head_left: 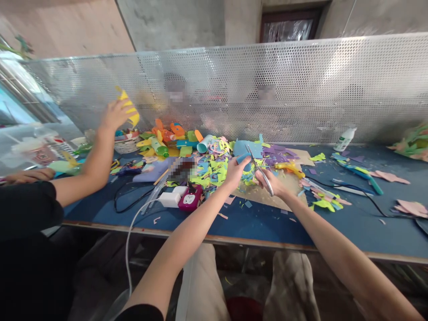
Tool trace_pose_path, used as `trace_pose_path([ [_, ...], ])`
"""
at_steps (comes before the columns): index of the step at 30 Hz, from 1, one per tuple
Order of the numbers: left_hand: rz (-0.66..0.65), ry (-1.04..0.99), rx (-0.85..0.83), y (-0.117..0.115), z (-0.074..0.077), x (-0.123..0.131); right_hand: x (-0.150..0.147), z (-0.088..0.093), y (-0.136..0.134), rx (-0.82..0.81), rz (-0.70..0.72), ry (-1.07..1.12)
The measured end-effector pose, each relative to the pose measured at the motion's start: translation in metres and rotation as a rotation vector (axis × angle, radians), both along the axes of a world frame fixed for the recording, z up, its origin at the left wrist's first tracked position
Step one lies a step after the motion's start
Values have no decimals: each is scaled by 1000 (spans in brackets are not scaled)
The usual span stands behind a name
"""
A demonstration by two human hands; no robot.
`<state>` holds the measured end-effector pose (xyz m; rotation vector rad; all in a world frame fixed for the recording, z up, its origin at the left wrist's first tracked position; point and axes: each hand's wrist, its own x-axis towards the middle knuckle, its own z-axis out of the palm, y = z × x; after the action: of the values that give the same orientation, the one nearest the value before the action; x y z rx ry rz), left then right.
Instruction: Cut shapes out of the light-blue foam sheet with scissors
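Observation:
My left hand is closed on a small piece of blue paper, pinched between thumb and fingers. In my right hand is a pair of scissors, its blades pointing up and left, close beside the blue piece. Whether the blades touch it I cannot tell. Below and behind both hands lies a heap of green, pink and blue paper scraps, partly on a brown paper sheet. A larger light blue sheet lies just beyond my hands.
At left a co-worker's hand holds up a yellow cut-out. A magenta power adapter with white plugs and a cable is near the blue table's front edge. A white bottle stands by the perforated metal screen.

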<state>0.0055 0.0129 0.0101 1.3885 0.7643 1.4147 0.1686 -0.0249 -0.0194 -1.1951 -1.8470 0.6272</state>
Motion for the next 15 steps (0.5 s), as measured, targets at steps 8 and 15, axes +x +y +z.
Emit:
trace_pose_path([
  [8,-28,77,70,-2,4,-2,6,-1,-3,-1,-21,19],
  [15,-39,33,102,-6,10,-3,7,6,-4,-10,-45,-12],
])
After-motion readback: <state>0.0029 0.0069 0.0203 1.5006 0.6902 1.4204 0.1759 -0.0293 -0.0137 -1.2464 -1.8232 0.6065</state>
